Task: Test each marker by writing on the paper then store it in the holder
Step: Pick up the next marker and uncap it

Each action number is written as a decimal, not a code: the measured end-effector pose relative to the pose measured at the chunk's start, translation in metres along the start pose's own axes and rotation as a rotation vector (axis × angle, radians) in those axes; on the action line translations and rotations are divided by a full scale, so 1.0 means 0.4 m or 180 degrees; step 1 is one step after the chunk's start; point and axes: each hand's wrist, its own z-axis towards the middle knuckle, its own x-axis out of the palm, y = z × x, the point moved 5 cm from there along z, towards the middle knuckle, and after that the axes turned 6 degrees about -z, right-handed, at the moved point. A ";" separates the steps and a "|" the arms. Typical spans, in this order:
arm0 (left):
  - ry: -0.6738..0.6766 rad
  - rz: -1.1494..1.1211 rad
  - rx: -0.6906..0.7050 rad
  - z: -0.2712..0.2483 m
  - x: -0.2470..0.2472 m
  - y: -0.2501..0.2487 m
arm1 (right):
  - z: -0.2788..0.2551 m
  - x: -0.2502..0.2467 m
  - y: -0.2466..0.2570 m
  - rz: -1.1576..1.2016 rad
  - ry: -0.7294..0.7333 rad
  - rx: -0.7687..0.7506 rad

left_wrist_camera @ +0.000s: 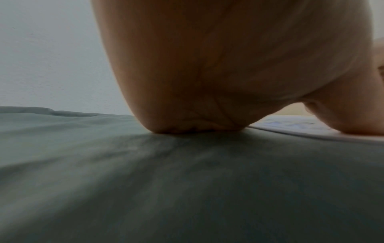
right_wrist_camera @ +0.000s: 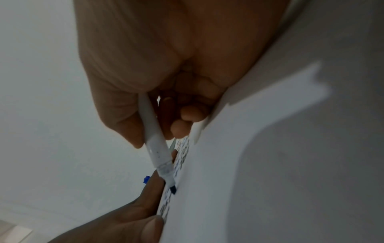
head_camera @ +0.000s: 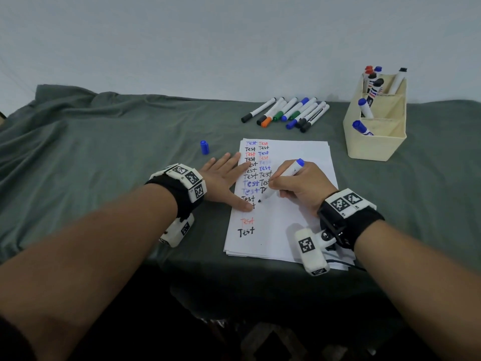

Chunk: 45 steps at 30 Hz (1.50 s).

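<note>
My right hand grips an uncapped white marker with a blue end, its tip on the paper beside two columns of "Test" words. In the right wrist view the marker slants down to the paper, pinched by my fingers. My left hand lies flat, fingers straight, pressing the paper's left edge. In the left wrist view the heel of my left hand rests on the cloth. A blue cap lies on the cloth left of the paper. The cream holder stands at the far right with several markers in it.
A row of several capped markers lies on the grey-green cloth behind the paper. The cloth is rumpled at the far left. A pale wall rises behind the table. The table's front edge runs just below the paper.
</note>
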 end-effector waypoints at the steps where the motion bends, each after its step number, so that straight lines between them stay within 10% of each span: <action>1: 0.0001 0.0001 -0.0002 0.001 0.000 0.000 | 0.000 -0.001 0.000 0.0016 -0.0031 -0.0009; 45: -0.0085 -0.0086 0.0020 0.008 0.005 0.008 | 0.008 -0.028 -0.010 0.0133 -0.0186 -0.0245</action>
